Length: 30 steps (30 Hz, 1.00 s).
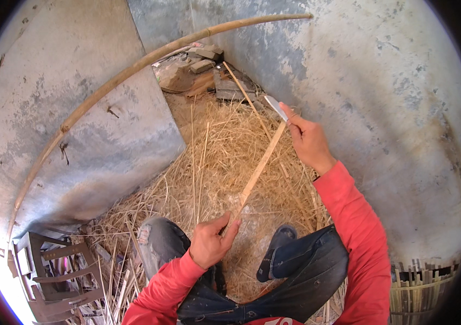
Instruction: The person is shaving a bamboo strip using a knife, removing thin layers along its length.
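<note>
A flat, pale bamboo strip (263, 164) slants up and to the right in front of me. My left hand (212, 239) is closed around its lower end, thumb along the strip. At the strip's upper end my right hand (309, 142) grips a knife, its fingers wrapped round a handle that they hide. The knife's bright blade (276, 106) points up and left from the right thumb, close to the strip's far end. Whether the edge touches the strip, I cannot tell.
Bamboo shavings (230, 142) cover the floor before my legs. A long bamboo pole (100, 93) leans along the left wall. Bricks (203, 65) lie in the far corner. A dark slatted chair (65, 273) stands at lower left, a woven bamboo basket (420, 292) at lower right.
</note>
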Motion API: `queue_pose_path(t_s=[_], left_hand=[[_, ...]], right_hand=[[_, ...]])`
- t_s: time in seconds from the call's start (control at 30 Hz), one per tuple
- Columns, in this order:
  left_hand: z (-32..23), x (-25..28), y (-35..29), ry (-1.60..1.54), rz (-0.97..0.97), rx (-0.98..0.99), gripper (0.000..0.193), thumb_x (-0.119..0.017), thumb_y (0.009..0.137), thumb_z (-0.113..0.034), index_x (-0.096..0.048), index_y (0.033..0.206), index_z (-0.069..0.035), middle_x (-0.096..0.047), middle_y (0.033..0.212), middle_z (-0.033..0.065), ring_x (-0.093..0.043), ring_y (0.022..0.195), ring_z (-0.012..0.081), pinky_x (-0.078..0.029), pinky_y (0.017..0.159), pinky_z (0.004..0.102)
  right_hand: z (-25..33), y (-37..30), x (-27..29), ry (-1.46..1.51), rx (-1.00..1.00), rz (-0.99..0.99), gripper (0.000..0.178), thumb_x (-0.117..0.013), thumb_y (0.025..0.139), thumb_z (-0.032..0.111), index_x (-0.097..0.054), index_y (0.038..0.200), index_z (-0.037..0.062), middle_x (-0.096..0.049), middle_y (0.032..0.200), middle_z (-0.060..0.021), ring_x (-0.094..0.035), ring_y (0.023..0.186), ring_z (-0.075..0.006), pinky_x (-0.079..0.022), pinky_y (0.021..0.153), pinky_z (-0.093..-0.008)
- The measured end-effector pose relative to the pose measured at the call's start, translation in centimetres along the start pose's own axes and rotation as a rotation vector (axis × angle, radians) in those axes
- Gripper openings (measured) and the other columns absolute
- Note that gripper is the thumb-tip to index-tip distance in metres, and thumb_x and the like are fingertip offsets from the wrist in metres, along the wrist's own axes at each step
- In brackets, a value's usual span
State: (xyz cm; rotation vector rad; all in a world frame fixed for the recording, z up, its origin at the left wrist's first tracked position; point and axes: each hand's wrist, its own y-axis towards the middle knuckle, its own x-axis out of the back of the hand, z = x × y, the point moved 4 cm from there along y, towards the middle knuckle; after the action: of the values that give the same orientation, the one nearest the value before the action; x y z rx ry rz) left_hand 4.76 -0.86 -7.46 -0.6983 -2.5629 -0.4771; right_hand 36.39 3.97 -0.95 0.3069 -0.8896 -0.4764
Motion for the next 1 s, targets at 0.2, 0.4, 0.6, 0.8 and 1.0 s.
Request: queue_pose_path(t_s=[0.2, 0.4, 0.6, 0.8, 1.0], left_hand=[[0.3, 0.0, 0.1, 0.002, -0.098, -0.045, 0.029, -0.075, 0.095, -0.016, -0.073, 0.106, 0.011, -0.047, 0.059, 0.018, -0.049, 0.046, 0.0169, -0.04, 0.048, 0.0326], [0.6, 0.2, 0.4, 0.038, -0.097, 0.016, 0.03, -0.075, 0.094, -0.014, -0.072, 0.104, 0.014, -0.054, 0.062, 0.0245, -0.06, 0.048, 0.0316, -0.044, 0.049, 0.038], [0.5, 0.6, 0.7, 0.041, -0.123, 0.037, 0.031, -0.075, 0.094, -0.015, -0.072, 0.104, 0.014, -0.052, 0.06, 0.0235, -0.057, 0.045, 0.0276, -0.043, 0.049, 0.0369], [1.2, 0.6, 0.3, 0.045, -0.165, 0.036, 0.031, -0.076, 0.094, -0.016, -0.073, 0.105, 0.013, -0.039, 0.056, 0.0144, -0.042, 0.05, 0.0067, -0.039, 0.047, 0.0306], [1.4, 0.8, 0.2, 0.048, -0.159, 0.022, 0.032, -0.077, 0.094, -0.017, -0.073, 0.107, 0.012, -0.041, 0.057, 0.0134, -0.044, 0.051, 0.0066, -0.041, 0.048, 0.0298]], right_hand=[[0.9, -2.1, -2.3, 0.026, 0.03, 0.125, 0.05, -0.056, 0.1, 0.004, -0.06, 0.147, 0.0208, -0.051, 0.067, -0.0169, -0.042, 0.054, -0.0134, -0.043, 0.055, -0.0308], [2.5, -5.1, -4.4, 0.106, 0.085, 0.235, 0.051, -0.057, 0.099, 0.005, -0.059, 0.148, 0.0201, -0.055, 0.069, -0.0193, -0.045, 0.049, -0.0181, -0.044, 0.053, -0.0326], [6.1, -8.0, -6.7, 0.19, 0.18, 0.423, 0.057, -0.056, 0.096, 0.001, -0.056, 0.15, 0.0158, -0.066, 0.08, -0.0209, -0.054, 0.047, -0.024, -0.047, 0.053, -0.0347], [6.4, -9.1, -7.5, 0.27, 0.125, 0.466, 0.057, -0.056, 0.095, 0.001, -0.056, 0.15, 0.0132, -0.07, 0.091, -0.0215, -0.058, 0.051, -0.0209, -0.048, 0.055, -0.0343], [6.6, -8.6, -7.2, 0.652, -0.128, 0.623, 0.049, -0.056, 0.104, 0.008, -0.054, 0.153, 0.0155, -0.058, 0.069, -0.0009, -0.04, 0.059, -0.0048, -0.039, 0.054, -0.026]])
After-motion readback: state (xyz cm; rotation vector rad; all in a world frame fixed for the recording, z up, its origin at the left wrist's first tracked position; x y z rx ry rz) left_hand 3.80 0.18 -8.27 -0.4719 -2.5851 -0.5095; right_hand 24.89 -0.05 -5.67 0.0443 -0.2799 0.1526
